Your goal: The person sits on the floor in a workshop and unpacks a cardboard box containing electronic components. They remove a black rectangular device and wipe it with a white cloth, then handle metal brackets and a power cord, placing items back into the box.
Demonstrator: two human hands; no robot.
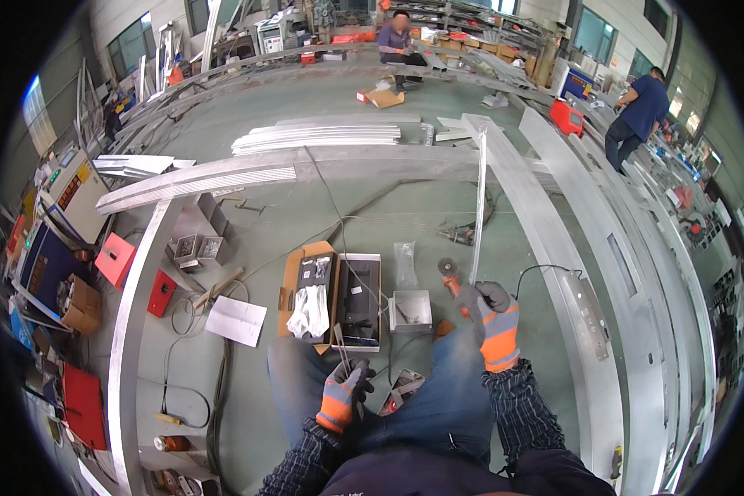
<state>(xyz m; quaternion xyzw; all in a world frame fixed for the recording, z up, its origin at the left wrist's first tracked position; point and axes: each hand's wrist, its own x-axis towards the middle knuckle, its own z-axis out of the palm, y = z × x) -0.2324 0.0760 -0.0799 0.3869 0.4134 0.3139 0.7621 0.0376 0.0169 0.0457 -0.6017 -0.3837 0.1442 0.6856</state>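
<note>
My left hand [342, 395], in a grey and orange glove, is closed around a slim metal piece [340, 341] that points up and away. Its exact kind I cannot make out. My right hand [493, 324], gloved alike, is closed at the near end of a long thin metal strip [480, 198], which reaches up to the frame's far rail. Just left of that hand is an angle grinder [450, 276] with a round disc, its body partly hidden by the glove. Between my hands, an open cardboard box [288, 299] holds white gloves [309, 312] beside a black-lined box [374, 289].
Wide metal beams [546, 223] run along my right, another beam [347, 161] crosses ahead, and one [136, 331] stands left. A small metal tray [422, 302], white sheet [235, 320], red boxes [162, 293] and cables lie around. Two people [395, 41] are farther off.
</note>
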